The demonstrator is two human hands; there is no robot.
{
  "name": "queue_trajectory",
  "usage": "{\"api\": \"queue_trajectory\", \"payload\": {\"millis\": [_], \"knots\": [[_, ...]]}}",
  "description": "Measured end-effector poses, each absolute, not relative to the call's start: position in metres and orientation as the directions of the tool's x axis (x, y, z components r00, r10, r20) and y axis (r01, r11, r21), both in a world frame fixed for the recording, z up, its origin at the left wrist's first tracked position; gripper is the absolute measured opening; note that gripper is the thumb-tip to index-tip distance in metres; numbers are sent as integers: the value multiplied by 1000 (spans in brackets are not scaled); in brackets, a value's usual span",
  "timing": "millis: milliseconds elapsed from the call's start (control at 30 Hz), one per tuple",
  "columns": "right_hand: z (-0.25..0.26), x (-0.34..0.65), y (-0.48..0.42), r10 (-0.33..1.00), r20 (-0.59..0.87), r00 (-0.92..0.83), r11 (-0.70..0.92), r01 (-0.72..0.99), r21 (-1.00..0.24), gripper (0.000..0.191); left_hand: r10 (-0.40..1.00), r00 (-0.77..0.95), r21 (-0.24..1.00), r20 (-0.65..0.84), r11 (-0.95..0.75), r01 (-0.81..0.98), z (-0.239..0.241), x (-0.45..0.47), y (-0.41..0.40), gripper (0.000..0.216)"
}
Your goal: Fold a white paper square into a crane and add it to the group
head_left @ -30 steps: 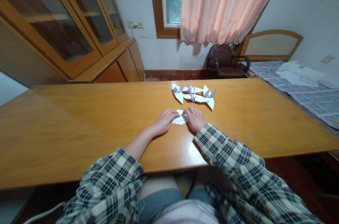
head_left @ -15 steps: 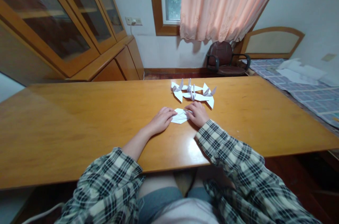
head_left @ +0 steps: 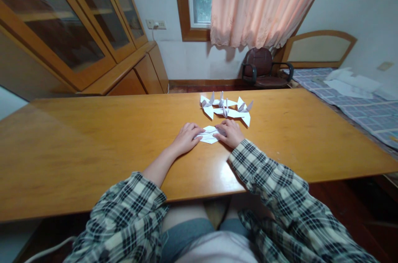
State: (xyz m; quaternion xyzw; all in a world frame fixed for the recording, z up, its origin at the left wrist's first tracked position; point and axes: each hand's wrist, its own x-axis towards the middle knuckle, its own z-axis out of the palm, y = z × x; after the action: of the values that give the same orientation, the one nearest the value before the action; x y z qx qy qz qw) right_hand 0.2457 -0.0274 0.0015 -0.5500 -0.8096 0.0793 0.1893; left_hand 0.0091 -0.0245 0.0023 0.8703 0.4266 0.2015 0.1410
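From where I stand, both hands are at work on one piece of folded white paper (head_left: pixel 209 135); it lies flat on the yellow-brown wooden surface (head_left: pixel 105 142), in front of the seated person, with one hand at each end.

The left hand (head_left: pixel 185 138) is partly curled, palm down; its fingertips and thumb touch the paper's left end, the thumb on the near side and a small gap showing between thumb and forefinger; whether it pinches the paper or only presses on it, I cannot tell.

The right hand (head_left: pixel 232 133) is likewise half closed; its fingers bend over the right end, the thumb set nearer the middle of the paper; a firm grip cannot be confirmed here either.

Fold lines run lengthwise across the paper between the hands; its middle is uncovered.

Just beyond the paper stand four folded paper cranes (head_left: pixel 226 112), grouped closely, wings spread; neither hand touches them.

The left checked sleeve (head_left: pixel 124 209) sits back on the forearm; the right checked sleeve (head_left: pixel 273 171) reaches the wrist; past the far edge of the surface stands a dark red armchair (head_left: pixel 261 68), below a pink curtain (head_left: pixel 264 1).
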Motion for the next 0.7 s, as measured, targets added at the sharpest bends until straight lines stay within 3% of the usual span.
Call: {"api": "queue_trajectory", "payload": {"millis": [333,600,700], "knots": [[-2,240,-27,926,222,-306,374,822,-429,48,806,553,473,211,-579,664,7,10,-24,16],[4,238,-27,911,216,-352,413,777,-475,43,833,491,401,253,-552,731,8,15,-28,54],[6,237,-28,895,246,-371,445,753,-484,40,826,512,366,234,-563,741,8,14,-26,46]]}}
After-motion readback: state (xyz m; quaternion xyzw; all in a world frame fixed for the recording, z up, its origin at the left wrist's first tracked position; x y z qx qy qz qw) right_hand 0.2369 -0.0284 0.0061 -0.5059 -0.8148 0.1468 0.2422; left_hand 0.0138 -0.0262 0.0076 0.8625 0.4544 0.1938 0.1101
